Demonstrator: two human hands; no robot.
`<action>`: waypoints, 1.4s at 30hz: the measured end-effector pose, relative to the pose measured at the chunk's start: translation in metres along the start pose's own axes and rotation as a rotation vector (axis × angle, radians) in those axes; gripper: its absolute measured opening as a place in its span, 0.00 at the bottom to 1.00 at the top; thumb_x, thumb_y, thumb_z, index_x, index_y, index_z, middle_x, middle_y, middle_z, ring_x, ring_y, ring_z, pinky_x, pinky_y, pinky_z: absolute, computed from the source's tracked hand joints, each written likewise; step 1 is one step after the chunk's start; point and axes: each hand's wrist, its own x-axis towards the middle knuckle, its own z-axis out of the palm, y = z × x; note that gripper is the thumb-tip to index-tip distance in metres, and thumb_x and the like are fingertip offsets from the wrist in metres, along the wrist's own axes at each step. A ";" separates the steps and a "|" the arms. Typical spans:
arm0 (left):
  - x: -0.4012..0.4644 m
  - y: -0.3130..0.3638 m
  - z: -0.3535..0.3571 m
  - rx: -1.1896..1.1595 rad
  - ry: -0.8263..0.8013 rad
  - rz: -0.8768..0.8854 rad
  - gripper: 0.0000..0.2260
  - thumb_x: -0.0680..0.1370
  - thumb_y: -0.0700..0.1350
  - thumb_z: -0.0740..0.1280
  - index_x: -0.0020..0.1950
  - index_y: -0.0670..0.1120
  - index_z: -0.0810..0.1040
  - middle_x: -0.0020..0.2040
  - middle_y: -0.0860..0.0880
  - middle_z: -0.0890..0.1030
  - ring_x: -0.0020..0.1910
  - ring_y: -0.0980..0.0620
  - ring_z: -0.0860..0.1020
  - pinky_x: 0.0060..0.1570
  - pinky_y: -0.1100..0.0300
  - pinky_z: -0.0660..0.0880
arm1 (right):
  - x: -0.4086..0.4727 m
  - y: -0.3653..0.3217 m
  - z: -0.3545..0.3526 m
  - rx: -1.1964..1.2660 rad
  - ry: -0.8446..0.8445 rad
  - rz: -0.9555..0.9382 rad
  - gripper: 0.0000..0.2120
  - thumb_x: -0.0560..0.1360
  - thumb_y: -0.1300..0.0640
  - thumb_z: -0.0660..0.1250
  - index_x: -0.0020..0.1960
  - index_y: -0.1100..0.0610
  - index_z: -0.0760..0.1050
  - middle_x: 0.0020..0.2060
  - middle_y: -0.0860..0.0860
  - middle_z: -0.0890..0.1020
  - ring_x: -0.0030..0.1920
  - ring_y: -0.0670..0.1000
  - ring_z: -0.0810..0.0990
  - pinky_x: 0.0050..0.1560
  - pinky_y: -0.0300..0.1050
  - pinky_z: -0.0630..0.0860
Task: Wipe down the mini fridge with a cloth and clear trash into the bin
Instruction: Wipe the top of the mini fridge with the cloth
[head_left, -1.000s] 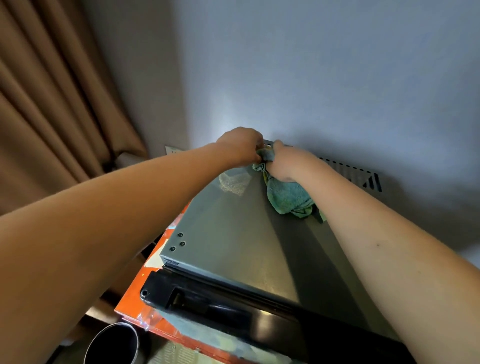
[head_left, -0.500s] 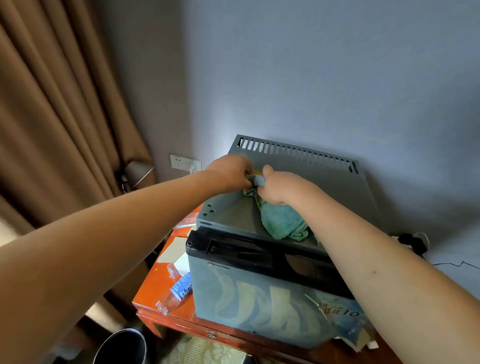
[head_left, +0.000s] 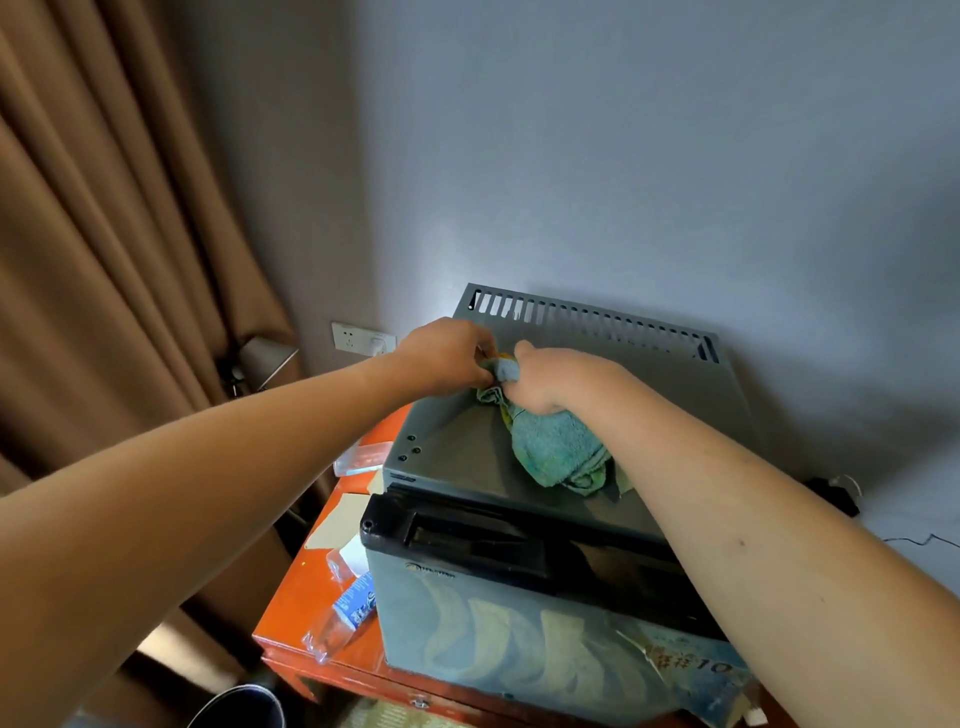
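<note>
Grey metal mini fridge (head_left: 467, 457), 1 of it, stands on the orange-red lacquered worktop (head_left: 296, 623) against the pale grey wall, its top slotted with a row of vents along the far edge and its door trimmed with a black plastic handle strip (head_left: 467, 540). On that top lies 1 crumpled teal terry cloth (head_left: 556, 452) with a yellow patch showing. Both hands work at its far end: the left hand (head_left: 441, 358) has its fingers curled and pinching the bunched tip of the cloth, and the right hand (head_left: 550, 379) is closed round the cloth just beside it, the 2 hands nearly touching.

A small logo sits on the door below the handle, too blurred to read. A torn, peeling printed sheet (head_left: 696, 670) on the door's near right corner shows "10" after some unreadable characters.

Left of the fridge on the worktop lie 1 clear plastic wrapper with a blue-and-white label (head_left: 348, 613), 2 pale paper scraps (head_left: 337, 525), and 1 clear plastic packet (head_left: 363, 457) farther back. At the near left, below the worktop, the rim of 1 dark round bin (head_left: 244, 706) shows. Brown pleated curtains (head_left: 104, 260) hang at the left, with 1 white wall socket (head_left: 358, 338) and 1 grey lamp shade (head_left: 270, 358) beside them. A black plug and cable (head_left: 836, 493) lie to the right.
</note>
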 end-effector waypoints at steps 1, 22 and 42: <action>0.010 -0.002 0.001 -0.005 0.004 -0.005 0.11 0.72 0.52 0.72 0.54 0.55 0.80 0.48 0.56 0.81 0.46 0.54 0.78 0.41 0.60 0.74 | 0.011 0.001 -0.003 0.003 0.002 0.006 0.30 0.84 0.56 0.57 0.82 0.59 0.47 0.44 0.59 0.77 0.36 0.55 0.75 0.30 0.45 0.65; 0.105 -0.022 -0.001 0.016 0.061 -0.099 0.11 0.74 0.51 0.70 0.55 0.52 0.80 0.49 0.53 0.80 0.48 0.51 0.77 0.42 0.59 0.72 | 0.113 0.020 -0.034 -0.027 0.103 0.006 0.32 0.80 0.60 0.59 0.80 0.57 0.49 0.43 0.57 0.77 0.40 0.57 0.77 0.32 0.47 0.68; -0.043 -0.008 -0.006 -0.004 0.050 -0.062 0.10 0.73 0.52 0.71 0.53 0.54 0.79 0.49 0.52 0.81 0.46 0.51 0.78 0.43 0.58 0.77 | -0.016 -0.028 0.018 -0.084 0.060 -0.026 0.30 0.83 0.57 0.58 0.80 0.53 0.48 0.45 0.57 0.78 0.42 0.57 0.79 0.35 0.49 0.71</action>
